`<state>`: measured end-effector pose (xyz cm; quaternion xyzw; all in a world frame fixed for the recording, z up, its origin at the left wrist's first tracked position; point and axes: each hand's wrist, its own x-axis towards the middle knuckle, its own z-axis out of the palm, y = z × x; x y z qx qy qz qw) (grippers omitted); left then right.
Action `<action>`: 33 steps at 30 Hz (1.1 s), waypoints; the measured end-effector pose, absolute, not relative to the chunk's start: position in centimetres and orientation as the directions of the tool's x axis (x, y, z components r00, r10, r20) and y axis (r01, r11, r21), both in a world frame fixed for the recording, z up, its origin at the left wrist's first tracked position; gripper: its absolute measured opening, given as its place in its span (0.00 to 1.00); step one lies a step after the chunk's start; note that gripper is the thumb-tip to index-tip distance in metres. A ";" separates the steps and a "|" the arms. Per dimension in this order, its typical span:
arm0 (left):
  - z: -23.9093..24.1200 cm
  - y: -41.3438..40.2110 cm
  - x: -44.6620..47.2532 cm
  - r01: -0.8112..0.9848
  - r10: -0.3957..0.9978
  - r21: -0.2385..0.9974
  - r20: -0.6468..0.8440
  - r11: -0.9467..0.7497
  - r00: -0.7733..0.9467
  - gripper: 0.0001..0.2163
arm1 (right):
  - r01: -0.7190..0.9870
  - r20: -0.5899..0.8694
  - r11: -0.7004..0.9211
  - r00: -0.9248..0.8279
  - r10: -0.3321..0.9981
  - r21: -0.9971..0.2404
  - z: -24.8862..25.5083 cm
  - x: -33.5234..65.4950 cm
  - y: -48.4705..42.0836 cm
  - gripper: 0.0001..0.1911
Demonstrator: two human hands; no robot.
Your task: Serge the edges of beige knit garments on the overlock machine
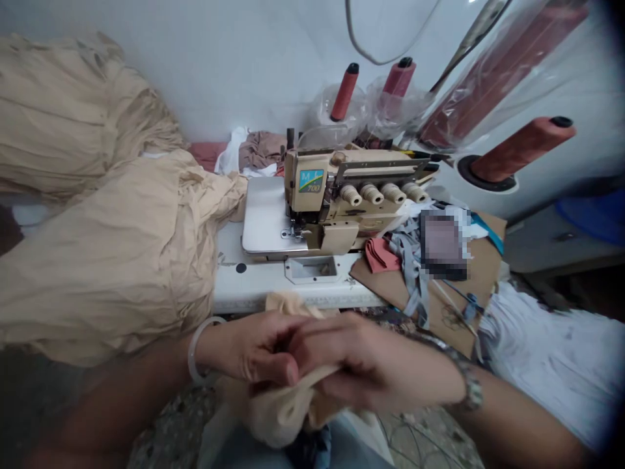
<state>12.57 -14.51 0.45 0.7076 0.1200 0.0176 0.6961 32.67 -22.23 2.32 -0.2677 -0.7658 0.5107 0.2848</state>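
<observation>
My left hand (249, 348), with a pale bangle (198, 348) on its wrist, and my right hand (375, 365), with a metal wristwatch (469, 383), meet in front of the sewing table. Between them both hands pinch a fold of beige cloth (278, 413), which hangs down towards my lap. A large crumpled mass of the same beige cloth (112, 241) lies across the left of the view. Just beyond my hands stands a cream overlock sewing machine (342, 195), its needle area a short way from my fingers.
The white machine table (297, 293) ends just past my hands. Red thread cones (520, 150) stand behind the machine, some in plastic bags. Right of it, cardboard (481, 273) holds fabric scraps and a pixelated patch. White cloth (551, 352) lies at lower right.
</observation>
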 end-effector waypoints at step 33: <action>-1.3 -9.2 11.1 0.307 0.591 0.913 -0.408 0.269 0.696 0.20 | -0.007 -0.258 -0.290 -0.435 0.863 -0.957 -1.8 37.6 -15.9 0.19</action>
